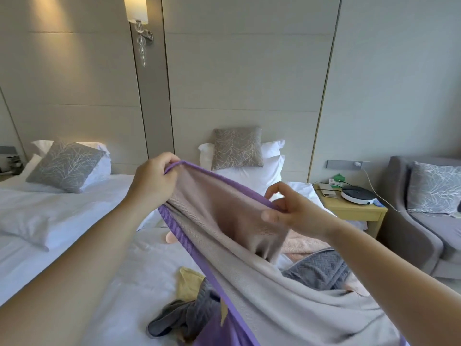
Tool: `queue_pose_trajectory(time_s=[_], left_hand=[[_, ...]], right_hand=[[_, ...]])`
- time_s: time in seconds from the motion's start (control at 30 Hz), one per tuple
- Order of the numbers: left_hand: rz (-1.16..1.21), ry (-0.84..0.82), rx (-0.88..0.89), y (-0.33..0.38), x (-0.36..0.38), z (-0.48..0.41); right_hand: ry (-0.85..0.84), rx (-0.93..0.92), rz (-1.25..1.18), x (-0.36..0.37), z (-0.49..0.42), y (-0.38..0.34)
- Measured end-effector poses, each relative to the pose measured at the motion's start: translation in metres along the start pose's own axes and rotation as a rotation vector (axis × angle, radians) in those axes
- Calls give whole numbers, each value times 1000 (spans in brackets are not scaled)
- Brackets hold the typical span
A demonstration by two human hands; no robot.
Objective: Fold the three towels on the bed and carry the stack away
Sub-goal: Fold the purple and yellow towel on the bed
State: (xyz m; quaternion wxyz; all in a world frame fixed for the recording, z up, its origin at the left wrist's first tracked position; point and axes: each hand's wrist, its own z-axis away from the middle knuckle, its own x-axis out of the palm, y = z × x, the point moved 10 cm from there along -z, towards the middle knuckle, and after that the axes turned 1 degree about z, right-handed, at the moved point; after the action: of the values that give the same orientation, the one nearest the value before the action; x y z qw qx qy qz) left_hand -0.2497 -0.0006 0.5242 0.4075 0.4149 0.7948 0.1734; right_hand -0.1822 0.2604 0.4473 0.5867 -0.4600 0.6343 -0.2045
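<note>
Bed [139,258], white sheet, holds your loose items. Purple towel [224,221], grey inner face: lifted above the bed, lower end trailing down toward you. Your left hand [152,181]: fingers closed on the towel's upper hem. Your right hand [287,211]: thumb and fingers pinched on the same hem, further along. Grey towel [321,270]: on the bed, right of the purple one, over a pink towel [306,242]. Second grey cloth [184,315] and yellow cloth [188,280]: crumpled on the bed, left of the purple towel.
</note>
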Motion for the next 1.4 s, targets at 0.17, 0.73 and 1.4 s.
queue_pose_trajectory(time_s=[0.17,0.73,1.4], left_hand=[[-65,101,-72,-24,-14,-8],[692,-269,-533,10,106,18],[929,-58,-280,54,58,-3]], right_hand=[[185,127,876,-60,18,18],[45,222,493,61,52,67],[518,-10,587,65,14,25]])
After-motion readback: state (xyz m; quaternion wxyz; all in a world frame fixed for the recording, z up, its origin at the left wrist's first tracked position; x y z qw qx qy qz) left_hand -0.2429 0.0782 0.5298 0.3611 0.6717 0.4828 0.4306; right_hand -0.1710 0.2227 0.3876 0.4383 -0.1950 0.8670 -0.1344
